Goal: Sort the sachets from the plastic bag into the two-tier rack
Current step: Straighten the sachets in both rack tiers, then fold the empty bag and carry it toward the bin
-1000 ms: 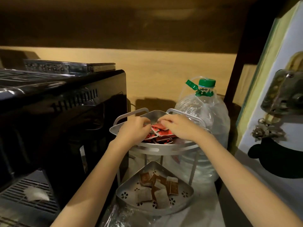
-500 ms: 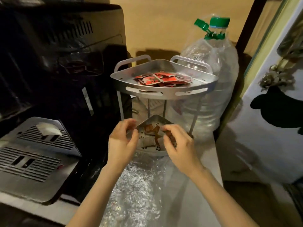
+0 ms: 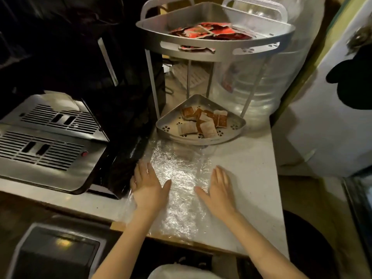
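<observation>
A silver two-tier corner rack (image 3: 219, 54) stands at the back of the white counter. Red sachets (image 3: 209, 33) fill its top tier. Brown and white sachets (image 3: 203, 122) lie in the bottom tier (image 3: 171, 130). A crinkled clear plastic bag (image 3: 179, 188) lies flat on the counter in front of the rack, and no sachet shows in it. My left hand (image 3: 148, 187) rests palm down on the bag's left side, fingers spread. My right hand (image 3: 218, 188) lies flat at the bag's right edge, holding nothing.
A black and silver coffee machine (image 3: 52, 135) fills the left side, close to my left hand. A large clear water bottle (image 3: 259, 85) stands behind the rack. A white fridge door (image 3: 330, 109) is at the right. The counter's front edge (image 3: 181, 238) runs under my wrists.
Both hands came down from the rack's top tier, past the bottom tier, to lie flat on the plastic bag. The view tilted downward.
</observation>
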A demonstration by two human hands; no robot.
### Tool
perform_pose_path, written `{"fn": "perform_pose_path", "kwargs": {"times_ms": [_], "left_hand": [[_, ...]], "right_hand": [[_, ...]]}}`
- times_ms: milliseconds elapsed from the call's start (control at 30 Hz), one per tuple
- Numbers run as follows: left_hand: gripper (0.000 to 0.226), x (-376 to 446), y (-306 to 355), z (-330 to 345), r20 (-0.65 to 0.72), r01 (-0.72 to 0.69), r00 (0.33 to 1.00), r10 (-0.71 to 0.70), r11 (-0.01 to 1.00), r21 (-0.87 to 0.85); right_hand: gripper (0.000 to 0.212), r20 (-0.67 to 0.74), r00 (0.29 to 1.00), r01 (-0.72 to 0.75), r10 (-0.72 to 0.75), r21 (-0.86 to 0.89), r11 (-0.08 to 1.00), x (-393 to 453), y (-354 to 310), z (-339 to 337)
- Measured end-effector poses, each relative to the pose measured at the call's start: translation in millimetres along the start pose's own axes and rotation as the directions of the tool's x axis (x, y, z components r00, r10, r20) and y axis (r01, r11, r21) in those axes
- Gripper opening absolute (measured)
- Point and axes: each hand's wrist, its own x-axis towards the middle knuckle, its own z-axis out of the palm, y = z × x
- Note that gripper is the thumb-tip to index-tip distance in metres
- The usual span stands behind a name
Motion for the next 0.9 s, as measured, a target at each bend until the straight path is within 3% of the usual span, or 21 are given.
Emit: {"fn": "perform_pose_path", "kwargs": {"times_ms": [67,233,367,467,567,700,767,833,900], "left_hand": [[0.082,-2.1,1.1,3.4,0.013,0.005,1.000,-0.006,1.000,0.007],[0.075,-4.6,-4.1,1.9,0.016,0.016,1.000,-0.013,0.983,-0.183],[0.060,-8.1,-8.5,-14.8,-0.036,-0.002,0.999,-0.016,0.885,-0.465],[0.065,-11.2,-6.9,-21.6,-0.003,0.054,0.998,-0.067,0.836,-0.546],[0.070,-10.5,-6.6,-21.1,0.055,0.125,0.992,-0.115,0.779,-0.615],[0.077,-6.9,-5.3,-23.0,0.146,0.213,0.977,-0.155,0.680,-0.701],[0.064,-3.2,-5.8,-24.4,0.230,0.287,0.958,-0.173,0.626,-0.725],[0.029,-0.1,-9.1,-28.1,0.329,0.330,0.938,-0.112,0.582,-0.743],[0.016,0.9,-12.4,-33.8,0.412,0.351,0.911,-0.012,0.545,-0.761]], "right_hand": [[0.079,-0.044,0.999,0.031,-0.030,0.026,0.999,-1.8,-2.3,5.3],[0.058,-0.138,0.989,0.058,-0.044,0.096,0.994,-0.1,-9.9,12.0],[0.057,-0.203,0.979,0.056,-0.015,0.199,0.978,-2.8,-13.9,8.5],[0.061,-0.207,0.978,0.075,-0.012,0.295,0.953,-7.6,-19.8,4.2],[0.072,-0.140,0.986,0.002,0.086,0.535,0.845,-8.8,-22.7,1.9],[0.086,0.049,0.950,-0.216,0.309,0.817,0.535,-6.4,-18.9,-10.3],[0.085,0.152,0.924,-0.301,0.351,0.856,0.420,-6.8,-14.6,-18.8],[0.067,0.262,0.907,-0.377,0.330,0.854,0.359,-7.6,-10.5,-27.8],[0.036,0.356,0.897,-0.435,0.263,0.816,0.380,-10.4,-7.8,-36.0]]}}
